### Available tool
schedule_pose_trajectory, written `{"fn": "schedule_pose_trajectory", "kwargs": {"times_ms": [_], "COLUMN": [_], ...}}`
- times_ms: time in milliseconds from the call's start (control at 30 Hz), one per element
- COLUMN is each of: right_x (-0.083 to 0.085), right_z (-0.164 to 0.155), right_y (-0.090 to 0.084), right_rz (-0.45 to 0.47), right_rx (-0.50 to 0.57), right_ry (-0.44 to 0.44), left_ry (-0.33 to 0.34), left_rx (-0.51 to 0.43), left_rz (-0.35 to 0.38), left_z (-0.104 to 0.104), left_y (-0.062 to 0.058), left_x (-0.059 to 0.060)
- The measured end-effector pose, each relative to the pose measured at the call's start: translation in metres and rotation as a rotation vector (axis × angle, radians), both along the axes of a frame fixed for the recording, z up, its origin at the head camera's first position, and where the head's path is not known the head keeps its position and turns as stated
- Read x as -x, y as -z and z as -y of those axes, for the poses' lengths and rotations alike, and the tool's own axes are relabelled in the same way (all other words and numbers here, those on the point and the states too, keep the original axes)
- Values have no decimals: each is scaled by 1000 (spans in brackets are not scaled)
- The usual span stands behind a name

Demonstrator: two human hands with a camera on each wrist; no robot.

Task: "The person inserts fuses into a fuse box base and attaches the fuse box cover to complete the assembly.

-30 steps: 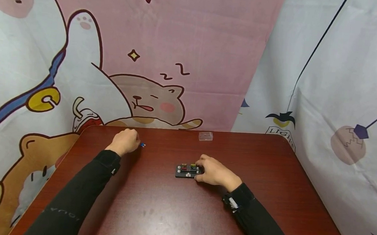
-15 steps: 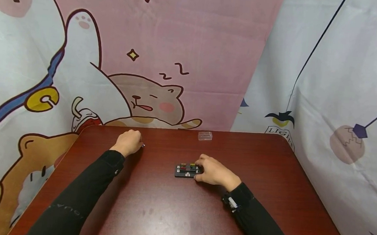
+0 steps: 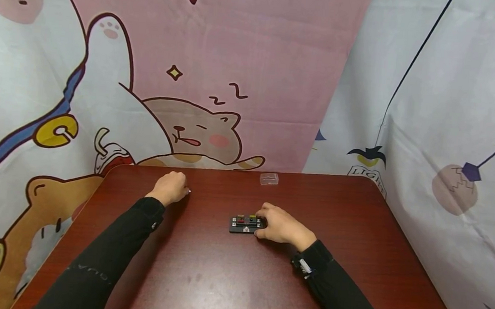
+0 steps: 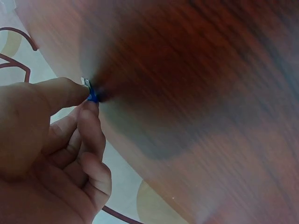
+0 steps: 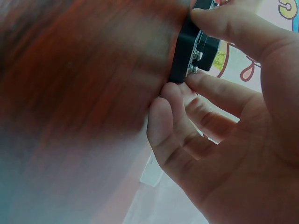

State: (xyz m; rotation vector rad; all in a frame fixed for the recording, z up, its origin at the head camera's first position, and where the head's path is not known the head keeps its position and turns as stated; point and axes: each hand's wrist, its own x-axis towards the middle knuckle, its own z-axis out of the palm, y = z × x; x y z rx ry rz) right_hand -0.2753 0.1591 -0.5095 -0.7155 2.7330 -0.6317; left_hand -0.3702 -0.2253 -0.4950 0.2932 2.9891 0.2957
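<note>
blue fuse (image 4: 93,96) pinched at left hand (image 3: 169,187) fingertips; right hand (image 3: 282,225) grips fuse block (image 3: 244,223).

A dark red wood-grain bench (image 3: 229,279) with rounded far corners carries a black block (image 3: 244,224) studded with small coloured pieces near its middle. A small clear plastic piece (image 3: 269,178), perhaps a cover, lies close to the far edge, well apart from the block.

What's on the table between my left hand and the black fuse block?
Nothing: bare red-brown table separates the left hand, pinching a small blue fuse, from the fuse block, in the head view.
</note>
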Motion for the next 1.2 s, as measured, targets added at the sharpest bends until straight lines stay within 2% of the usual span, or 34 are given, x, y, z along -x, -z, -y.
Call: {"fn": "schedule_pose_trajectory", "kwargs": {"times_ms": [233, 500, 900, 1033, 1200], "right_x": [0, 1, 4, 4, 4], "right_z": [2, 2, -1, 0, 0], "right_y": [1, 1, 1, 3, 4], "right_rz": [0, 2, -2, -2, 2], "right_rx": [3, -4, 1, 0, -3], "right_ry": [10, 9, 22, 17, 18], "left_ry": [-13, -2, 144, 196, 276], "left_rx": [-21, -54, -82, -74, -73], "left_rz": [12, -33, -141, -155, -215], "left_z": [5, 3, -36, -50, -67], "left_y": [1, -3, -20, -27, -36], "left_x": [1, -2, -15, -24, -38]}}
